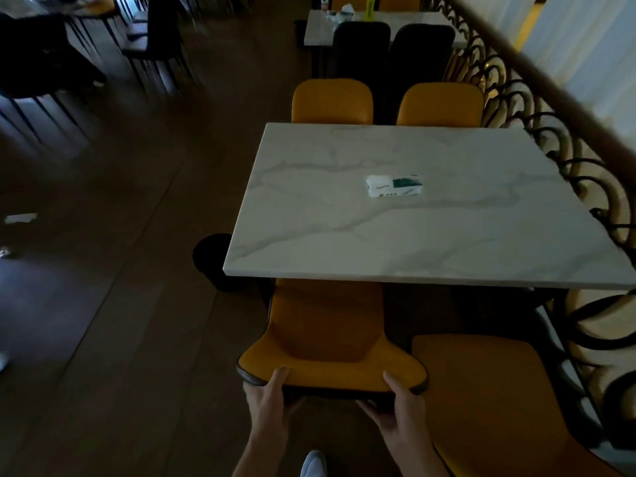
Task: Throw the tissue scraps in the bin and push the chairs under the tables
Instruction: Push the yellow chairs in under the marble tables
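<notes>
An orange chair stands at the near side of a white marble table, its seat partly under the tabletop. My left hand grips the left end of the chair's backrest top. My right hand grips the right end. A second orange chair stands to the right, pulled out from the table. A dark round bin sits on the floor by the table's left near corner. White tissue scraps lie on the dark floor at the far left.
A tissue pack lies on the table. Two orange chairs stand at its far side. A black scrolled railing runs along the right. Another table with dark chairs stands behind, and dark chairs fill the upper left.
</notes>
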Tool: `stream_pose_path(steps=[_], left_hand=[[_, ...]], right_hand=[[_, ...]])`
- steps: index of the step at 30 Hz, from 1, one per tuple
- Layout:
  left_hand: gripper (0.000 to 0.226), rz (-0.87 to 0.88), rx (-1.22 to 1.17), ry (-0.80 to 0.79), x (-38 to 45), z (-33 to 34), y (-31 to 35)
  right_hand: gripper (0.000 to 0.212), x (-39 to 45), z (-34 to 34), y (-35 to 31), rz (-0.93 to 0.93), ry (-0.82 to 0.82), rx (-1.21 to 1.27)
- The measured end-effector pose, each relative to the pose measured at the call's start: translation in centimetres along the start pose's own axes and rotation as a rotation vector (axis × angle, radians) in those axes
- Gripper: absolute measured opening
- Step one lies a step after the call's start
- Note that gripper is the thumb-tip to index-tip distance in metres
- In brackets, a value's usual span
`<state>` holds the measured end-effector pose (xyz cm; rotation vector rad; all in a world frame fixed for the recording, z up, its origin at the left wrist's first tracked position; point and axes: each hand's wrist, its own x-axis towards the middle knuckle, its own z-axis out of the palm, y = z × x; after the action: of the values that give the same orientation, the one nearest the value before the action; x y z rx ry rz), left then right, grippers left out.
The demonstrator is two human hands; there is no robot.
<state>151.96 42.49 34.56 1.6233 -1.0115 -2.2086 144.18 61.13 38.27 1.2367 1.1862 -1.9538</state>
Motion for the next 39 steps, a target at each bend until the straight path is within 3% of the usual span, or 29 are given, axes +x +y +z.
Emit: stream_pose_path(steps=[9, 24, 32, 39], left_hand=[[0.064, -0.038, 0.037, -0.056, 2.7, 3.4, 3.2], [0.061, 0.058, 0.024, -0.1, 7.8, 11.5, 8.0], [0.068, 0.031, 0.022, -0.027, 8.7, 13.4, 6.9], [0.072, 0.005, 0.065, -0.043, 8.1, 13.2, 7.4]], right_hand=[[0.038, 2.5, 3.7, -2.5, -0.056, -0.009, 0.008], [0.039, 7.7, 10.1, -8.2, -0.086, -0.124, -0.005], [0.048, 9.5, 10.1, -10.3, -0.076, -0.089, -0.048], [0.043, 9.5, 9.8, -10.4, -0.054, -0.112, -0.079]])
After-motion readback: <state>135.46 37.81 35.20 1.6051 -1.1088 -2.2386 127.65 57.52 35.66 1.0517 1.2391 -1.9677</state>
